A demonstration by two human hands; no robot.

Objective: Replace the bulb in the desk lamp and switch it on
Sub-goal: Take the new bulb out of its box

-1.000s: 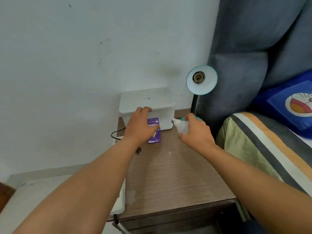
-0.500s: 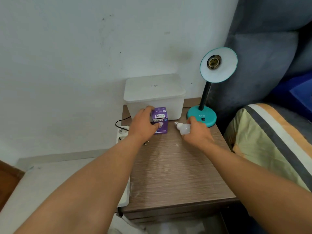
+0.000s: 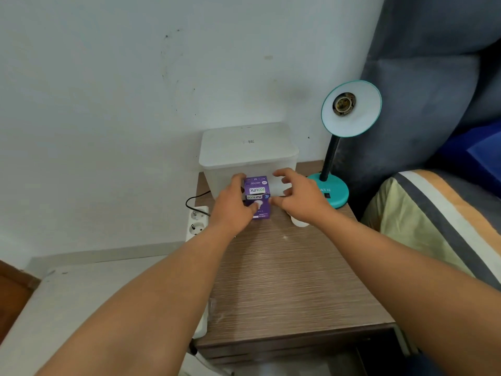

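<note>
A teal desk lamp (image 3: 329, 194) stands at the back right of the wooden bedside table (image 3: 287, 280); its shade (image 3: 352, 118) faces me with an empty socket (image 3: 343, 103). A purple bulb box (image 3: 257, 195) stands upright before a white plastic container. My left hand (image 3: 234, 204) grips the box from its left side. My right hand (image 3: 301, 196) hovers just right of the box, fingers spread, holding nothing. A white bulb (image 3: 299, 222) lies on the table under my right wrist, mostly hidden.
The lidded white container (image 3: 248, 156) sits against the wall. A white power strip (image 3: 196, 222) with a black cable hangs left of the table. A striped pillow (image 3: 433, 226) and grey headboard (image 3: 423, 77) are on the right.
My right hand has put the white bulb down on the table and moved left to the purple box, fingers now spread. My left hand stays on the box.
</note>
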